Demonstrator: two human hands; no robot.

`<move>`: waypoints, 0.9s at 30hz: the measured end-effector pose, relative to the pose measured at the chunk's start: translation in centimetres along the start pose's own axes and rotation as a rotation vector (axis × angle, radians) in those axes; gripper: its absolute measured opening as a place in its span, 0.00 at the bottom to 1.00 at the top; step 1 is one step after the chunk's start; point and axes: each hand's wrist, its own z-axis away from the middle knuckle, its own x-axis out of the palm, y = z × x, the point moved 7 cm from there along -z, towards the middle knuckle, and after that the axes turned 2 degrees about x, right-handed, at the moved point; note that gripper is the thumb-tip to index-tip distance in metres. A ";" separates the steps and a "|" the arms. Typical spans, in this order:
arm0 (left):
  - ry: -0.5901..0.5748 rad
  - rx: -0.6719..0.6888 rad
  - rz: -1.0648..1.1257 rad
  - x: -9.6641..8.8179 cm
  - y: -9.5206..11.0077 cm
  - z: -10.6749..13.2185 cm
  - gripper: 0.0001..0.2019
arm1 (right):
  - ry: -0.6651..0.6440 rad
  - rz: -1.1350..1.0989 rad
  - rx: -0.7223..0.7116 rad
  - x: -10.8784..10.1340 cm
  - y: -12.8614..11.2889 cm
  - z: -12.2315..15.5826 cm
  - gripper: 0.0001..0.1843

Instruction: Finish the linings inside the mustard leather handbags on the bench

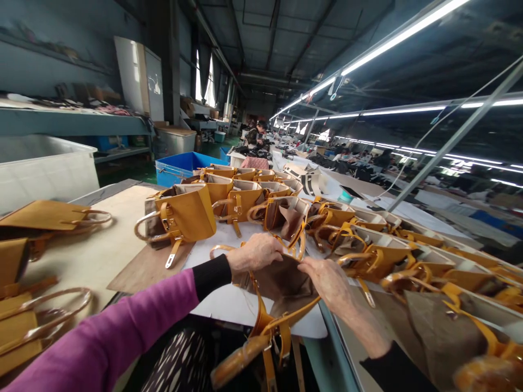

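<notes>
A mustard-yellow handbag (pixel 278 283) with a grey-brown lining lies on its side on white paper in front of me, its straps hanging over the table's front edge. My left hand (pixel 255 251) grips the bag's upper rim, fingers curled over it. My right hand (pixel 327 279) presses on the lining at the bag's right side, fingers bent against the material. A purple sleeve with a black cuff covers my left arm.
Several more yellow handbags (pixel 183 215) stand in rows behind and to the right along the bench (pixel 408 261). More bags lie at the left (pixel 44 218). A blue bin (pixel 180 166) and a white tub (pixel 44 169) stand behind. People work far down the line.
</notes>
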 end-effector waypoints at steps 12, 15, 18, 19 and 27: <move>0.107 -0.242 0.341 -2.0 -5.0 4.6 0.10 | 0.004 -0.024 -0.037 -0.8 -1.7 -1.2 0.14; 0.120 -0.249 0.332 -1.9 -4.9 4.7 0.09 | -0.021 -0.032 -0.096 -0.5 -2.9 -2.2 0.15; 0.129 -0.261 0.318 -1.7 -5.1 5.0 0.09 | -0.047 0.042 -0.105 -0.2 -3.6 -3.1 0.16; 0.131 -0.265 0.312 -1.6 -5.2 5.0 0.09 | -0.048 0.074 -0.104 -0.3 -3.7 -3.2 0.17; 0.153 -0.239 0.338 -1.2 -5.3 5.4 0.10 | -0.094 0.121 -0.176 -0.7 -7.6 -2.9 0.10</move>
